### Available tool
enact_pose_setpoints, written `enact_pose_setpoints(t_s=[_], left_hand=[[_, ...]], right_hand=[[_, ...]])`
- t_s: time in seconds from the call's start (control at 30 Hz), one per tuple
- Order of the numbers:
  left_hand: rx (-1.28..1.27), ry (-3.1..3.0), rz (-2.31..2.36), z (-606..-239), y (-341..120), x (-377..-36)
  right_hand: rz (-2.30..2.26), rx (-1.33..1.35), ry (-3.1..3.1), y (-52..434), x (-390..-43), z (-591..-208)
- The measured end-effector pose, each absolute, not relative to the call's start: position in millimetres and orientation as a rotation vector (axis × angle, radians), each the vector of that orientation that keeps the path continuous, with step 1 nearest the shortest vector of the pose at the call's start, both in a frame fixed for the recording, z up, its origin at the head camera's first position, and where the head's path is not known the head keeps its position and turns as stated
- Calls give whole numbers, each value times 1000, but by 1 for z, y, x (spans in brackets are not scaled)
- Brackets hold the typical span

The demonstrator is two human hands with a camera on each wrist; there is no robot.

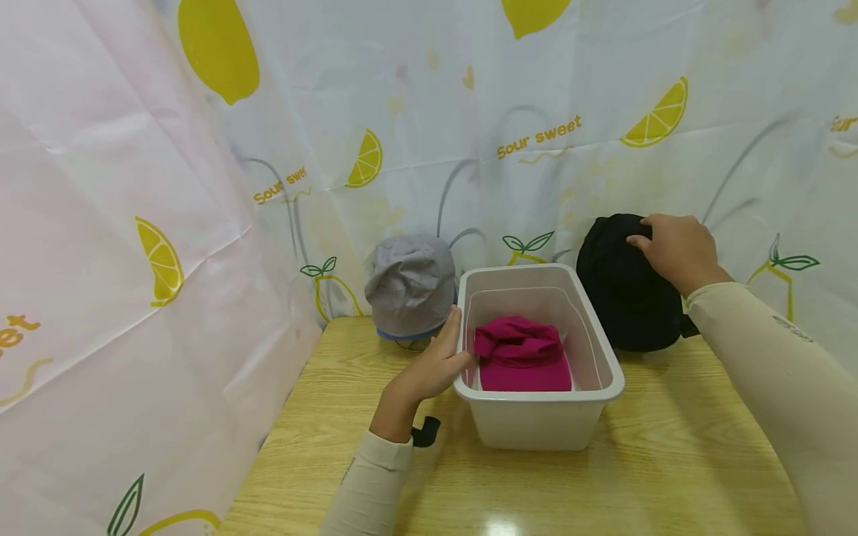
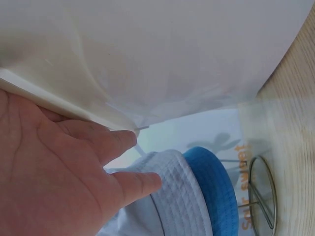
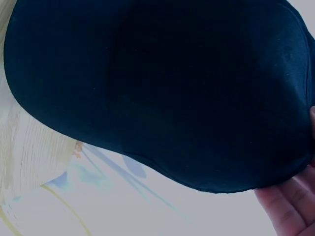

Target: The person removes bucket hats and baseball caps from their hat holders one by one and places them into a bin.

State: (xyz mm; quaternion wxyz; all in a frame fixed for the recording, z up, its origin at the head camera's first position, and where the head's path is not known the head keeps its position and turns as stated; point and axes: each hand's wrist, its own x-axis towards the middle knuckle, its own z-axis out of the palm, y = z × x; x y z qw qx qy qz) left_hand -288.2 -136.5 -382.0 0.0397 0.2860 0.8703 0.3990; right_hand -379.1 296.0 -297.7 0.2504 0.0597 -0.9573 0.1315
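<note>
My right hand (image 1: pixel 680 249) pinches the top of a black cap (image 1: pixel 620 294) between thumb and fingers, right of a white plastic bin (image 1: pixel 536 424). In the right wrist view the dark cap (image 3: pixel 187 98) fills most of the picture, with fingertips at its lower right edge. A magenta cap (image 1: pixel 526 376) lies inside the bin, brim toward me. My left hand (image 1: pixel 432 365) rests against the bin's left rim, thumb across the rim and fingers fairly straight along it. The left wrist view shows the fingers beside the bin wall (image 2: pixel 187 54).
Left of the bin, a grey bucket hat (image 1: pixel 412 279) with a blue underside sits on a wire stand (image 2: pixel 263 196). A small black object (image 1: pixel 426 432) appears beside my left wrist. Behind the wooden table (image 1: pixel 322 447) hangs a lemon-print curtain (image 1: pixel 415 89).
</note>
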Motion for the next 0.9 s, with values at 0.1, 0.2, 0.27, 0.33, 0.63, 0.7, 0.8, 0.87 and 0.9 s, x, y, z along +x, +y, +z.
enact_pose_setpoints(t_s=[0.1, 0.2, 0.27, 0.33, 0.63, 0.7, 0.8, 0.87, 0.9], left_hand=[[881, 2669, 1226, -382, -137, -288], [882, 2675, 1229, -382, -137, -288], [886, 2677, 1231, -382, -137, -288], [888, 2679, 1229, -382, -136, -289], [892, 2681, 1213, -381, -135, -289], [882, 2682, 1212, -382, -135, -289], [864, 2689, 1203, -382, -136, -290], [867, 2691, 1199, -383, -136, -290], [864, 2691, 1197, -382, -137, -290]], right_hand=[[358, 193, -2570, 297, -380, -301], [363, 221, -2540, 297, -380, -303], [359, 233, -2524, 298, -380, -303], [349, 238, -2511, 298, -379, -302], [303, 234, -2489, 299, -377, -301], [288, 232, -2513, 300, -376, -300], [265, 247, -2548, 301, -375, -299], [248, 270, -2550, 302, -375, -300], [246, 282, -2549, 302, -375, -301]])
